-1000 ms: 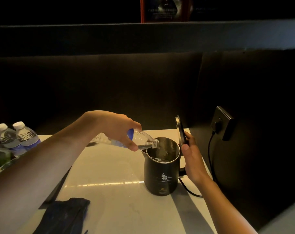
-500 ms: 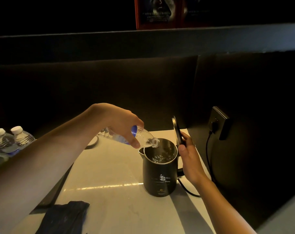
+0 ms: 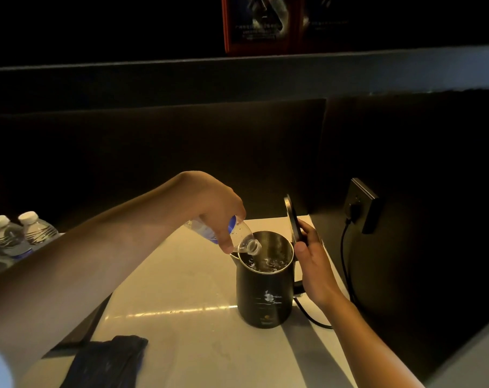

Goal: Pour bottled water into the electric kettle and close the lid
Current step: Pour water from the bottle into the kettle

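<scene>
A black electric kettle (image 3: pixel 264 296) stands on the pale countertop (image 3: pixel 181 317), its mouth open and water rippling inside. Its round lid (image 3: pixel 291 219) is swung up on edge at the right. My right hand (image 3: pixel 311 261) holds that lid upright, fingers behind it and thumb at the rim. My left hand (image 3: pixel 215 205) grips a clear water bottle (image 3: pixel 241 239) with a blue label, tilted steeply neck-down over the kettle's mouth. Water runs from the bottle into the kettle.
Two capped water bottles (image 3: pixel 19 233) stand at the far left. A dark cloth (image 3: pixel 109 362) lies at the near edge. The kettle's black cord (image 3: pixel 345 264) runs up to a wall socket (image 3: pixel 362 204) on the dark right wall. A dark wall closes the back.
My left hand has tipped the bottle more steeply, neck lower over the kettle, and the water inside has risen. My right hand stays on the raised lid.
</scene>
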The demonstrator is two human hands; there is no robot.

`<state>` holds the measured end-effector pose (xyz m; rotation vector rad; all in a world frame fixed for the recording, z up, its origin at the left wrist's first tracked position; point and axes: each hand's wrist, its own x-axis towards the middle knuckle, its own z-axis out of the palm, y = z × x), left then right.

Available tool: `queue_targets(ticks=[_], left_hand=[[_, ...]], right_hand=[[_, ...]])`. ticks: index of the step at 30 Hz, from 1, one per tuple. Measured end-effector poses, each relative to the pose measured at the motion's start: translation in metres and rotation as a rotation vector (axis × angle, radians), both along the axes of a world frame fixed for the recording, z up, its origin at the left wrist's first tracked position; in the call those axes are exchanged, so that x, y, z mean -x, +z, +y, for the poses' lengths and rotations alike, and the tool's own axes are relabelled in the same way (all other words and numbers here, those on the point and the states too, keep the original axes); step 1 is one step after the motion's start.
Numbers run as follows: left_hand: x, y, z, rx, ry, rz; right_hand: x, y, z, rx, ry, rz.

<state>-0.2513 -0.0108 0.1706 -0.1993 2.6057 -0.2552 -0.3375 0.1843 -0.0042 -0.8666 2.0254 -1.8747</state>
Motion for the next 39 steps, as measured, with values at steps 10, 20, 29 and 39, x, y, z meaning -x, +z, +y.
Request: queue_targets(ticks=[10,20,29,39], left_hand=[[-0.029,-0.017,-0.024,-0.077,0.054,0.138],[-0.099,-0.144,-0.064,-0.946,0.427,0.719],[-0.103,-0.224,-0.051,-1.067,0.852,1.304],[-0.099,-0.248,-0.051,-0.971,0.892,1.339]], right_hand=[[-0.003,0.002,0.001,0.014,0.005,-0.014],[-0.006,0.008,0.001,-0.005,0.001,-0.017],[-0.010,0.011,0.003,-0.014,0.002,-0.018],[-0.007,0.007,0.001,-0.022,-0.010,-0.015]])
